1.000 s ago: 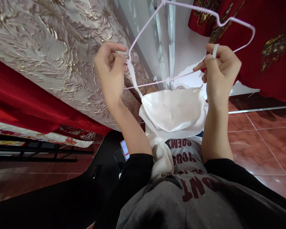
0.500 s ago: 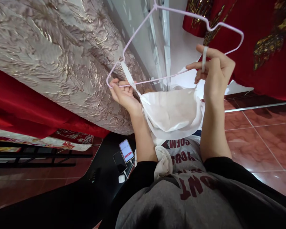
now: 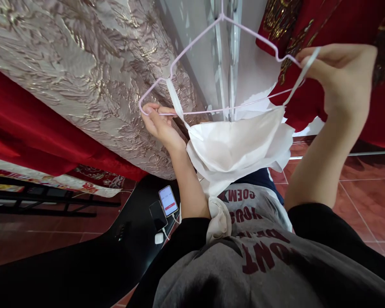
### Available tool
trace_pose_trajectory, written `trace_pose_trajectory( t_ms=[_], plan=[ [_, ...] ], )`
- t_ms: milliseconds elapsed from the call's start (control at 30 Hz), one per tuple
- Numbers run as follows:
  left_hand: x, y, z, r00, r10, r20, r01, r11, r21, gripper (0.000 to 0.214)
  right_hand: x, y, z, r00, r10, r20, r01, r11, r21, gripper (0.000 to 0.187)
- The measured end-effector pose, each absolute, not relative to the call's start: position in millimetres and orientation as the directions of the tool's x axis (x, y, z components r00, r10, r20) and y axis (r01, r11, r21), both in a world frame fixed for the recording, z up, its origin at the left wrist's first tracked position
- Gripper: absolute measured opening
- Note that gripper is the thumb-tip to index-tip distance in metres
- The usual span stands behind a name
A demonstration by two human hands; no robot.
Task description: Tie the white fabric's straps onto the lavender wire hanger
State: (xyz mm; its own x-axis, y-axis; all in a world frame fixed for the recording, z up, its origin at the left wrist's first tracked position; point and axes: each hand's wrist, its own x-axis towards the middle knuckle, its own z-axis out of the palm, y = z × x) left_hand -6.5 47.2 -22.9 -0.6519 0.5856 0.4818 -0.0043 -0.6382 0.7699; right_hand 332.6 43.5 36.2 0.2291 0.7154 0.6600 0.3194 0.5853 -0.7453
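Observation:
A thin pink hanger (image 3: 199, 36) is held up in front of me. My left hand (image 3: 160, 122) grips its lower left corner. From the hanger's left notch a white strap (image 3: 175, 98) runs down to a white garment (image 3: 231, 141), which hangs below the bottom bar. Fingers pinched, my right hand (image 3: 343, 81) is at the hanger's right end, with the garment's other strap (image 3: 301, 79) stretched up to it. The hanger's right tip is hidden behind that hand.
Pale embossed fabric (image 3: 83, 64) hangs at left, red fabric with gold decoration (image 3: 327, 25) at right. A black surface (image 3: 83, 265) bears two phones, one with a lit screen (image 3: 168, 201), and a small white case (image 3: 159, 238). Red tiles (image 3: 365, 201) cover the floor.
My right hand has moved right and up to the hanger's end, pulling the strap and the garment's right side with it. The left hand still holds its corner.

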Motion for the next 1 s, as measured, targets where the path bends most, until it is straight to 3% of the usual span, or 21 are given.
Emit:
trace_pose_trajectory(
  t_ms=[167,233,433,567,700,800,867,933,1000],
  plan=[
    [-15.4,48.5,-30.1,-0.577,0.566,0.589,0.080,-0.678,0.730,0.034,311.6,60.1,57.0,0.013,0.765,0.644,0.361,0.597,-0.716,0.033],
    [-19.9,49.4,-33.5,-0.540,0.579,0.611,0.112,-0.670,0.734,0.034,316.9,65.2,50.8,0.038,0.759,0.650,0.368,0.594,-0.716,0.036],
    [-27.7,57.0,-41.5,-0.497,0.661,0.563,0.017,-0.641,0.767,0.036,349.1,65.5,22.1,0.197,0.785,0.587,0.432,0.468,-0.771,0.036],
    [-30.8,62.4,-44.0,-0.525,0.721,0.453,-0.003,-0.534,0.846,0.044,334.1,61.0,36.2,0.139,0.770,0.622,0.443,0.513,-0.735,0.022],
    [-30.9,59.4,-44.3,-0.513,0.688,0.514,0.053,-0.572,0.819,0.047,306.7,54.8,56.0,0.068,0.732,0.678,0.532,0.549,-0.645,0.016],
    [-27.9,53.5,-42.0,-0.518,0.696,0.497,0.024,-0.569,0.822,0.055,298.1,46.3,58.4,0.036,0.648,0.760,0.603,0.593,-0.534,0.027],
    [-24.9,50.0,-39.5,-0.541,0.718,0.438,-0.006,-0.524,0.851,0.057,293.4,39.7,54.8,0.026,0.500,0.866,0.603,0.683,-0.413,0.039],
    [-21.4,47.4,-37.1,-0.554,0.731,0.398,-0.050,-0.506,0.861,0.056,284.2,34.9,48.0,0.014,0.356,0.934,0.497,0.808,-0.316,0.033],
    [-17.7,45.8,-35.6,-0.565,0.728,0.389,-0.088,-0.521,0.849,0.055,270.7,34.3,37.6,-0.105,0.395,0.913,0.349,0.874,-0.338,0.016]
  ],
)
